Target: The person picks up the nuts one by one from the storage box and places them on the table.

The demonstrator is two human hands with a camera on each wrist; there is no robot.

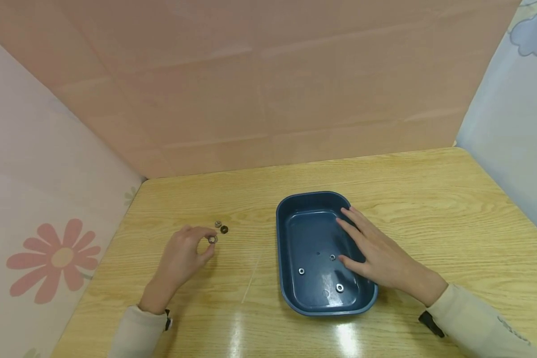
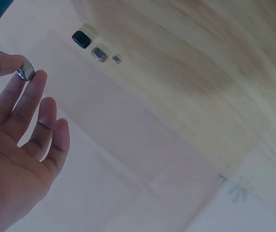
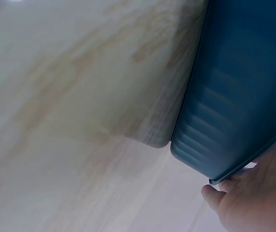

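Note:
My left hand [image 1: 181, 257] pinches a silver metal nut [image 2: 25, 70] between thumb and forefinger, the other fingers spread apart in the left wrist view. Just beyond it on the table lie a dark nut [image 1: 224, 229] and a silver nut [image 1: 218, 224]; the left wrist view also has a smaller silver piece [image 2: 116, 59] beside them. A blue plastic bin [image 1: 283, 258] stands right of centre, with silver nuts [image 1: 339, 288] scattered on its floor. Over its right rim, my right hand [image 1: 375, 251] reaches with fingers extended, holding nothing. Whether its palm rests on the rim I cannot tell.
The wood-grain table [image 1: 434, 214] carries everything. A pinkish covered panel [image 1: 259, 89] rises along its back edge. Flower-printed wall covering [image 1: 62, 256] borders the left side, and a pale wall with a cloud print [image 1: 534, 35] the right.

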